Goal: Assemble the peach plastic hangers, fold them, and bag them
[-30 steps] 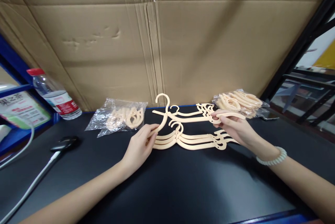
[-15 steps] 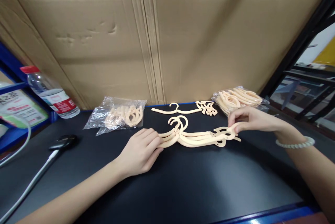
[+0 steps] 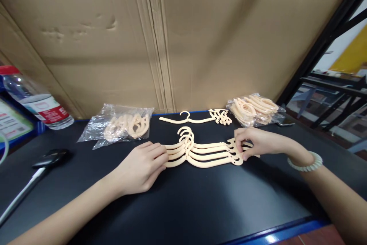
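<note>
Several cream plastic hangers (image 3: 200,153) lie fanned in an overlapping row on the black tabletop (image 3: 183,206), hooks pointing away from me. My left hand (image 3: 140,168) rests flat with its fingertips touching the row's left ends. My right hand (image 3: 254,143) curls its fingers over the right ends and presses on them. One more cream hanger (image 3: 195,119) lies alone behind the row, near the cardboard wall.
A clear bag of cream parts (image 3: 120,126) lies at the back left, another bag (image 3: 255,109) at the back right. A water bottle (image 3: 31,99) lies on a blue shelf at left. A black mouse (image 3: 50,158) sits left. Cardboard (image 3: 172,46) walls the back.
The hanger I held up with both hands a second ago now lies in the row. Both hands have come down onto the row's ends. The view has shifted slightly to the right.
</note>
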A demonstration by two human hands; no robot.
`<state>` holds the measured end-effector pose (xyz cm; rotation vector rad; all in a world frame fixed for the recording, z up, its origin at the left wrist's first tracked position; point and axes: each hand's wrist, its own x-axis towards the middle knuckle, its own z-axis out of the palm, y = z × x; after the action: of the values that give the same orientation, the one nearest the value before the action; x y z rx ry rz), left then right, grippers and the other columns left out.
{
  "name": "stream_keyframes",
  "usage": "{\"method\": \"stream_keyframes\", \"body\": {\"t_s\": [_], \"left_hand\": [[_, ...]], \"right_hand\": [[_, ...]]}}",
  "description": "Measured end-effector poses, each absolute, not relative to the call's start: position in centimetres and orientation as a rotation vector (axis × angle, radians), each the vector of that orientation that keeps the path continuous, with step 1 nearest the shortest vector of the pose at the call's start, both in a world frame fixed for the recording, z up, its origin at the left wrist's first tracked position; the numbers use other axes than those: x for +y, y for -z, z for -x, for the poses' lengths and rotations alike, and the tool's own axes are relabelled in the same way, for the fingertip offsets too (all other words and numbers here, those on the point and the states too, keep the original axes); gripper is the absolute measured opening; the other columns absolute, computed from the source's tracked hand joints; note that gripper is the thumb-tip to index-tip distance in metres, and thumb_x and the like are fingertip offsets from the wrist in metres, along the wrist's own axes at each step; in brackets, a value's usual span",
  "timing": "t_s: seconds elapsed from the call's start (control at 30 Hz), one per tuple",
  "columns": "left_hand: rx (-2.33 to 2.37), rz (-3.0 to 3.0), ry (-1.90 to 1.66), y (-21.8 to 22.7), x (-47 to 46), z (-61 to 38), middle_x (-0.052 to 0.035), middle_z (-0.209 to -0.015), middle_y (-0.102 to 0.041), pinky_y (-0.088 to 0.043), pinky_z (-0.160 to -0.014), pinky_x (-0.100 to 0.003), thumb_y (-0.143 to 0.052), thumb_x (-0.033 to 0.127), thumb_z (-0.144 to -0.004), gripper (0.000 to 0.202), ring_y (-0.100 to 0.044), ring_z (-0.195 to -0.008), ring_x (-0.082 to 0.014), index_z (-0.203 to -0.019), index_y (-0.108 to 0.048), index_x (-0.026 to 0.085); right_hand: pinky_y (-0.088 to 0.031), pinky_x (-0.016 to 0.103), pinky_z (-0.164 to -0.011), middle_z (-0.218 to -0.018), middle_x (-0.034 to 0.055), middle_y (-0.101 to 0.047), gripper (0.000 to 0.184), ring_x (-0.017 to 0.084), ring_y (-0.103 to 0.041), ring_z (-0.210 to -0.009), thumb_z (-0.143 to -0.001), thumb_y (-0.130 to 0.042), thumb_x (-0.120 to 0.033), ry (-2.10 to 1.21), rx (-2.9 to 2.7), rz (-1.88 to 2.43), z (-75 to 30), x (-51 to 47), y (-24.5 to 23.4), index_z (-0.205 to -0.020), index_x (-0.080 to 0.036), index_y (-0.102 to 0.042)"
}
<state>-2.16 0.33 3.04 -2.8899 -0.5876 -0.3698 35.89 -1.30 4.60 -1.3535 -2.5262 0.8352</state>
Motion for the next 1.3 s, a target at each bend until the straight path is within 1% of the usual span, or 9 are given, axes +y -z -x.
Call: {"method": "stream_keyframes", "body": {"t_s": [0.2,0.3,0.43,0.5,0.73,0.87,1.07,1.17,1.3], "left_hand": [[-0.650,2.893,0.373,-2.8,0.6,2.4,-0.0056,-0.080,-0.059,-0.042,-0.065,-0.034,-0.042,0.016,-0.090,0.015,-0.054,-0.072,-0.0211,-0.086,-0.056,0.019],[-0.713,2.893,0.421,-2.8,0.6,2.4,-0.0065,-0.085,-0.060,-0.044,-0.067,-0.034,-0.043,0.016,-0.089,0.012,-0.056,-0.076,-0.0215,-0.084,-0.054,0.019],[-0.818,2.896,0.508,-2.5,0.8,2.5,-0.0097,-0.112,-0.061,-0.048,-0.081,-0.036,-0.044,0.012,-0.088,0.013,-0.058,-0.099,-0.0241,-0.088,-0.055,0.020],[-0.886,2.901,0.509,-2.2,1.0,2.6,-0.0097,-0.116,-0.061,-0.049,-0.087,-0.037,-0.044,0.011,-0.087,0.015,-0.058,-0.105,-0.0245,-0.090,-0.055,0.020],[-0.997,2.888,0.563,-1.3,1.1,2.7,-0.0094,-0.112,-0.062,-0.050,-0.086,-0.037,-0.044,0.013,-0.088,0.013,-0.059,-0.101,-0.0236,-0.088,-0.055,0.020],[-1.020,2.872,0.606,-1.4,1.0,2.6,-0.0075,-0.098,-0.061,-0.048,-0.080,-0.037,-0.045,0.016,-0.088,0.010,-0.058,-0.090,-0.0226,-0.093,-0.053,0.019],[-0.975,2.847,0.576,-1.9,0.7,2.4,-0.0048,-0.082,-0.054,-0.043,-0.070,-0.035,-0.046,0.019,-0.087,0.006,-0.051,-0.076,-0.0208,-0.083,-0.050,0.019],[-0.935,2.846,0.544,-2.0,0.7,2.3,-0.0042,-0.079,-0.053,-0.041,-0.068,-0.034,-0.046,0.019,-0.086,0.008,-0.048,-0.075,-0.0205,-0.079,-0.048,0.019],[-0.920,2.857,0.519,-1.8,0.8,2.5,-0.0049,-0.083,-0.054,-0.041,-0.072,-0.036,-0.044,0.018,-0.088,0.009,-0.049,-0.080,-0.0211,-0.081,-0.050,0.019]], "right_hand": [[-0.045,0.032,-0.084,-0.102,0.0054,-0.057,0.012,0.020,-0.058,-0.093,-0.075,-0.072,-0.032,-0.740,-2.532,1.335,-36.2,-1.0,-4.5,-0.071,-0.020,-0.070],[-0.045,0.033,-0.084,-0.097,0.0052,-0.060,0.016,0.020,-0.059,-0.090,-0.078,-0.070,-0.036,-0.764,-2.522,1.308,-36.4,-0.8,-4.3,-0.073,-0.020,-0.069],[-0.047,0.033,-0.078,-0.087,0.0051,-0.064,0.023,0.020,-0.060,-0.082,-0.078,-0.069,-0.043,-0.790,-2.468,1.332,-36.7,-0.4,-4.1,-0.075,-0.020,-0.070],[-0.047,0.033,-0.074,-0.085,0.0054,-0.064,0.025,0.020,-0.060,-0.080,-0.078,-0.068,-0.044,-0.773,-2.443,1.365,-36.8,-0.2,-4.0,-0.076,-0.020,-0.070],[-0.047,0.036,-0.078,-0.091,0.0068,-0.068,0.023,0.023,-0.062,-0.085,-0.082,-0.064,-0.043,-0.575,-2.431,1.377,-37.7,0.9,-3.1,-0.079,-0.020,-0.068],[-0.047,0.038,-0.081,-0.097,0.0081,-0.068,0.018,0.024,-0.063,-0.089,-0.082,-0.064,-0.039,-0.465,-2.412,1.336,-37.9,1.2,-2.6,-0.082,-0.021,-0.068],[-0.048,0.038,-0.080,-0.099,0.0090,-0.067,0.018,0.024,-0.063,-0.088,-0.082,-0.064,-0.039,-0.398,-2.422,1.345,-37.7,1.2,-2.5,-0.079,-0.021,-0.066],[-0.048,0.039,-0.081,-0.101,0.0092,-0.067,0.019,0.025,-0.063,-0.089,-0.082,-0.064,-0.040,-0.380,-2.426,1.348,-37.7,1.1,-2.6,-0.080,-0.021,-0.066],[-0.048,0.040,-0.082,-0.101,0.0096,-0.067,0.019,0.025,-0.064,-0.091,-0.084,-0.060,-0.039,-0.320,-2.450,1.361,-37.7,1.0,-2.8,-0.080,-0.021,-0.068]]}}
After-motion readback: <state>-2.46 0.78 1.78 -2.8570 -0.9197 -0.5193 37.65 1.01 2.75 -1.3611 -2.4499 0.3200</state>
